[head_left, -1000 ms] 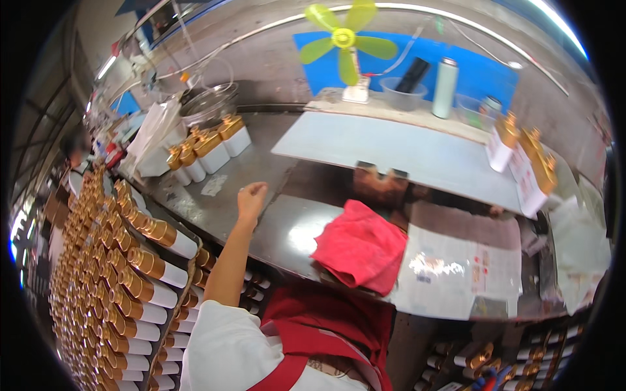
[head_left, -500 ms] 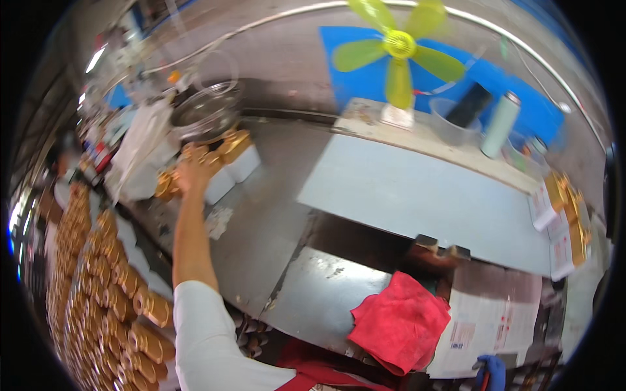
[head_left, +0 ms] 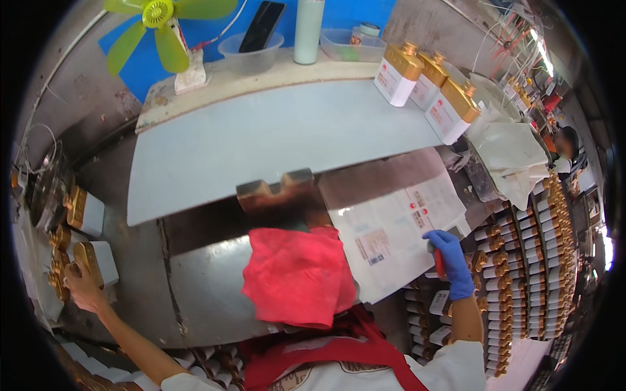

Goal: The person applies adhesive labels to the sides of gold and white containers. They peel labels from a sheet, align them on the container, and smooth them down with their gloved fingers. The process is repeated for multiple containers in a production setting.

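Note:
My bare left hand [head_left: 83, 290] is at the far left, its fingers closed round the neck end of a white bottle with a gold top [head_left: 98, 260]. Another gold-and-white bottle [head_left: 88, 212] stands just beyond it, with several gold parts [head_left: 60, 241] close by. My right hand [head_left: 451, 260] wears a blue glove and is closed on a small red-handled tool [head_left: 439, 264], most of it hidden by the fingers. That hand is over the right edge of a printed white sheet [head_left: 391, 228]. A crumpled red cloth [head_left: 297, 277] lies between my hands.
Ahead is a pale grey board [head_left: 280, 130], with a notched, rusty block [head_left: 274, 192] at its near edge. Three gold-topped bottles [head_left: 450, 111] stand at its right end. Behind are a yellow-green fan [head_left: 156, 13], a plastic tub [head_left: 251, 52] and a flask [head_left: 308, 32]. Bottle rows [head_left: 521, 274] fill the right.
The view has swung to the right, bringing the bottle rows there into sight. My gloved right hand has come up from the lower edge to the sheet. My left hand remains among the bottles.

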A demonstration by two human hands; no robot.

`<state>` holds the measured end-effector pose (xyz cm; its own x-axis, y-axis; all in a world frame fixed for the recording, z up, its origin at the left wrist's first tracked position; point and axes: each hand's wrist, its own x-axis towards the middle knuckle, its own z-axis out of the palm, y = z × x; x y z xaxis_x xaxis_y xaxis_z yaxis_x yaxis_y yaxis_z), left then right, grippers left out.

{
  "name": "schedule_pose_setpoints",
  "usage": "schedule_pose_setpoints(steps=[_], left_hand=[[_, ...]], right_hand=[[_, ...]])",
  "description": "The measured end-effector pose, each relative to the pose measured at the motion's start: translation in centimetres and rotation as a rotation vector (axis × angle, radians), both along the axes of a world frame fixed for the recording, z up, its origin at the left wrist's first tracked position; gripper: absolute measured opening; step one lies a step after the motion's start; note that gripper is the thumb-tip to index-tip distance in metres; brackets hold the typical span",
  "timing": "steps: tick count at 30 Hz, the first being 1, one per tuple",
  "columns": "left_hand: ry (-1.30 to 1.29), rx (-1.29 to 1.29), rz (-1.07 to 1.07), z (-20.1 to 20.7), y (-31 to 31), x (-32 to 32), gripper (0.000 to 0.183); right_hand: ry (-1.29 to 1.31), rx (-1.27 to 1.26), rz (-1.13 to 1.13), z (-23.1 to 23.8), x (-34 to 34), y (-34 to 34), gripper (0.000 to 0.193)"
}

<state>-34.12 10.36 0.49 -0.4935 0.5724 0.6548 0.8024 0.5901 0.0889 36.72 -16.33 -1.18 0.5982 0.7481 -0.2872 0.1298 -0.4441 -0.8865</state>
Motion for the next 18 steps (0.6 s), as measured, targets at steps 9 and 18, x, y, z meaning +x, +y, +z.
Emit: schedule_pose_setpoints(steps=[9,18], left_hand=[[-0.532,0.076,-0.897,8.1,-12.0,15.1,0.010],[-0.727,-0.440,-1.663,11.3,-5.9,33.7,0.020]], right_hand=[[-0.701,-0.288,0.497,-1.4,-4.1,8.5,0.090],[-0.887,-0.204,0.602,-5.1,1.8,22.0,0.095]])
